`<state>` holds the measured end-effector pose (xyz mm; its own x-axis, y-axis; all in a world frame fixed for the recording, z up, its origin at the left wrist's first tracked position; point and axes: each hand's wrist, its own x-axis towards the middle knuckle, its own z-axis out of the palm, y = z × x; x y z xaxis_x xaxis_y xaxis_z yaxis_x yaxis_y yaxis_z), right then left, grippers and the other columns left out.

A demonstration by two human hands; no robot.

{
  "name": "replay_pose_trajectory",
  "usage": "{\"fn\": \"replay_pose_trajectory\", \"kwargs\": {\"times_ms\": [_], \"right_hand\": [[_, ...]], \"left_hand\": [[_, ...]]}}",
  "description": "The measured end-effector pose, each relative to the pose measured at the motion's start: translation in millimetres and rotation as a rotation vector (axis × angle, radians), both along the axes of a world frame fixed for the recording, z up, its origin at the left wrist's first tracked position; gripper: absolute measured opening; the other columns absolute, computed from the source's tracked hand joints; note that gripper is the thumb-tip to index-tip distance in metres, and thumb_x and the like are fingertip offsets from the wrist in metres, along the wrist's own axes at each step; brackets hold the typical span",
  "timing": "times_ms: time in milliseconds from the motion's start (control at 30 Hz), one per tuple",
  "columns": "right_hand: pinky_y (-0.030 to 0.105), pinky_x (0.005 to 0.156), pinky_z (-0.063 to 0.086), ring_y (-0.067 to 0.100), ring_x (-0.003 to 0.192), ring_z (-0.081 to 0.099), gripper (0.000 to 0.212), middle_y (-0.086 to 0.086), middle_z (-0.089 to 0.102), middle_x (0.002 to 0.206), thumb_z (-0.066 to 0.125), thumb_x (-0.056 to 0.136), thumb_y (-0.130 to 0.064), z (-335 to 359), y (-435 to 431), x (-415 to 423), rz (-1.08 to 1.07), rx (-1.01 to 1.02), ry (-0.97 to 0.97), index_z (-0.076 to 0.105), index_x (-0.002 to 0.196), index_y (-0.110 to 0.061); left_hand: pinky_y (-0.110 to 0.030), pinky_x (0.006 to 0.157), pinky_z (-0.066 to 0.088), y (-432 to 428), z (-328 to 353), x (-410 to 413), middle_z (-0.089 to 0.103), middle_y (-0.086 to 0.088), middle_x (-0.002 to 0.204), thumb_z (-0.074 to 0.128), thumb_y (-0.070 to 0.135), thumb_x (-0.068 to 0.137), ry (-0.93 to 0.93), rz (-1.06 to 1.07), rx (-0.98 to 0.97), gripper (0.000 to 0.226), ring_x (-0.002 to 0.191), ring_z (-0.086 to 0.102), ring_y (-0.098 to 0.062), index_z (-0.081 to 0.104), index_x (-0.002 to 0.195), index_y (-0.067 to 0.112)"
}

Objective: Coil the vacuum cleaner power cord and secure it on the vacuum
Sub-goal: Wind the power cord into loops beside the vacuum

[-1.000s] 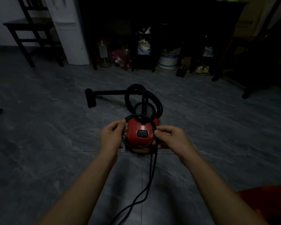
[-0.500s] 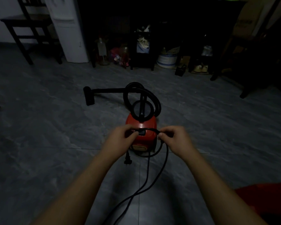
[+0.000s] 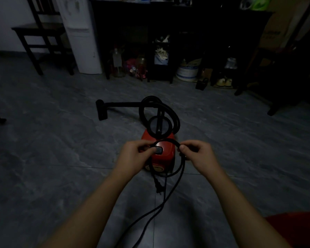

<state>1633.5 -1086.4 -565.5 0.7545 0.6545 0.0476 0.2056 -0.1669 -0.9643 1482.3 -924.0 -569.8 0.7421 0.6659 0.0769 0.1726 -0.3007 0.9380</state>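
Note:
A small red vacuum cleaner (image 3: pixel 166 154) stands on the grey tiled floor, its black hose (image 3: pixel 174 115) looped above it and the nozzle (image 3: pixel 101 110) lying to the left. Just above the vacuum's top I hold a loop of the black power cord (image 3: pixel 175 185). My left hand (image 3: pixel 134 156) pinches the loop's left side and my right hand (image 3: pixel 197 154) pinches its right side. The plug (image 3: pixel 158 187) dangles below the loop, in front of the vacuum. The remaining cord trails down the floor toward me.
A dark shelf unit (image 3: pixel 168 42) with bottles, a bucket (image 3: pixel 187 72) and shoes runs along the back. A dark wooden chair (image 3: pixel 41 38) and a white appliance (image 3: pixel 82 36) stand at the back left. Something red (image 3: pixel 293 228) sits at the lower right.
The cord loop between my hands has grown into a fuller ring over the vacuum. The plug hangs lower, and my hands have spread slightly apart.

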Motion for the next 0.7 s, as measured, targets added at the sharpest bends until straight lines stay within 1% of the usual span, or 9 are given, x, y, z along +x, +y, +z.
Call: {"fn": "replay_pose_trajectory", "kwargs": {"times_ms": [67,167,267,400,467,533,600,633,700], "right_hand": [[0.024,0.064,0.056,0.021,0.082,0.071,0.016,0.003,0.075,0.087,0.071,0.088,-0.013,1,-1,0,-0.007,-0.009,0.013,0.072,0.087,-0.029],[0.026,0.068,0.058,0.023,0.086,0.072,0.016,0.005,0.075,0.09,0.074,0.086,-0.014,4,-3,0,0.013,-0.004,0.044,0.072,0.088,-0.03],[0.024,0.067,0.057,0.022,0.082,0.07,0.018,0.01,0.074,0.089,0.073,0.086,-0.009,6,-5,0,-0.002,0.02,0.06,0.071,0.085,-0.027],[0.021,0.066,0.055,0.01,0.075,0.069,0.019,0.0,0.073,0.082,0.072,0.087,-0.009,9,0,1,-0.062,0.094,0.061,0.071,0.083,-0.027],[0.025,0.073,0.056,0.009,0.08,0.07,0.017,-0.003,0.074,0.086,0.072,0.087,-0.01,13,11,-1,-0.101,0.148,0.1,0.072,0.086,-0.027],[0.026,0.077,0.057,0.01,0.087,0.07,0.014,-0.004,0.074,0.092,0.072,0.087,-0.014,15,27,-14,-0.146,0.192,0.141,0.073,0.091,-0.027],[0.02,0.076,0.055,0.001,0.085,0.067,0.011,-0.009,0.071,0.091,0.071,0.088,-0.019,20,42,-31,-0.188,0.228,0.193,0.073,0.095,-0.027],[0.013,0.072,0.053,-0.005,0.081,0.066,0.011,-0.013,0.068,0.088,0.07,0.089,-0.019,21,47,-41,-0.198,0.253,0.224,0.073,0.097,-0.025],[0.003,0.062,0.047,-0.017,0.075,0.061,0.013,-0.017,0.066,0.086,0.069,0.09,-0.018,22,56,-57,-0.184,0.282,0.259,0.072,0.102,-0.019]], "left_hand": [[-0.049,0.077,0.061,0,3,0,0.075,0.003,0.078,0.075,0.015,0.085,-0.032,0.031,-0.045,0.023,0.077,0.073,-0.016,0.073,0.086,0.038],[-0.047,0.078,0.061,-1,7,0,0.076,0.003,0.078,0.074,0.012,0.086,-0.062,0.076,-0.11,0.022,0.074,0.073,-0.012,0.072,0.086,0.034],[-0.048,0.08,0.061,-6,7,4,0.077,-0.001,0.085,0.075,0.015,0.085,-0.056,0.083,-0.16,0.013,0.081,0.074,-0.017,0.075,0.096,0.023],[-0.049,0.081,0.061,-11,15,8,0.077,-0.005,0.086,0.075,0.015,0.085,-0.063,0.109,-0.151,0.019,0.084,0.074,-0.021,0.075,0.104,0.015],[-0.048,0.079,0.061,-16,26,3,0.077,-0.008,0.084,0.072,0.009,0.087,-0.08,0.151,-0.145,0.015,0.084,0.074,-0.026,0.075,0.101,0.014],[-0.041,0.073,0.063,-18,38,-6,0.076,-0.012,0.086,0.067,0.005,0.09,-0.088,0.191,-0.204,0.014,0.085,0.074,-0.031,0.074,0.099,0.013],[-0.033,0.067,0.062,-17,54,-15,0.076,-0.015,0.089,0.065,0.005,0.092,-0.061,0.268,-0.243,0.012,0.086,0.074,-0.033,0.072,0.1,0.008],[-0.033,0.067,0.062,-15,61,-20,0.076,-0.014,0.089,0.064,0.006,0.093,-0.047,0.293,-0.244,0.011,0.085,0.074,-0.032,0.072,0.1,0.008],[-0.04,0.074,0.062,-6,74,-31,0.077,-0.011,0.089,0.065,0.007,0.092,0.0,0.318,-0.222,0.01,0.084,0.075,-0.029,0.073,0.097,0.012]]}}
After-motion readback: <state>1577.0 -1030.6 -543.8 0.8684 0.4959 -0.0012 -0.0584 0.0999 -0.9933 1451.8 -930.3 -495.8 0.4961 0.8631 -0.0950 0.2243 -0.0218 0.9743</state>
